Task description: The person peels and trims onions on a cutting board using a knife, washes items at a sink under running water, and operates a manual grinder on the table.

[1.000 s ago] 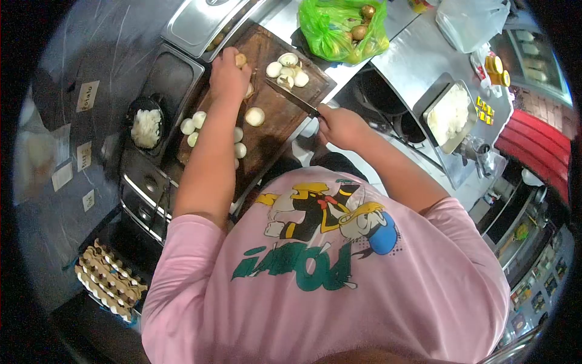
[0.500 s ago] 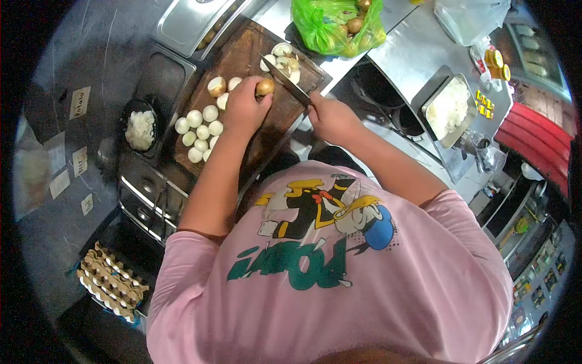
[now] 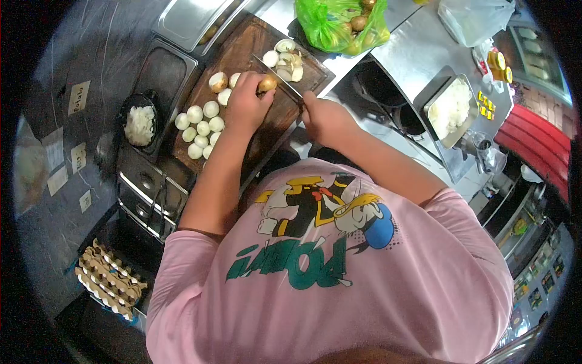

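My left hand grips a brown-skinned onion over the wooden cutting board. In my right hand is the handle of a knife, its blade pointing up and left, beside the onion. Whether the edge touches the onion, I cannot tell. Left of my left hand lies a group of peeled white onions, with a partly skinned onion above them. Past the blade sits a pile of onion skins and cut ends near the board's far corner.
A green plastic bag with brown onions sits beyond the board. To the left stands a black bowl of chopped white food. On the right counter is a metal tray of similar white pieces. Egg trays are at lower left.
The knife and my right hand have shifted slightly left and toward me, and the blade has turned. My left hand still holds the onion in nearly the same spot.
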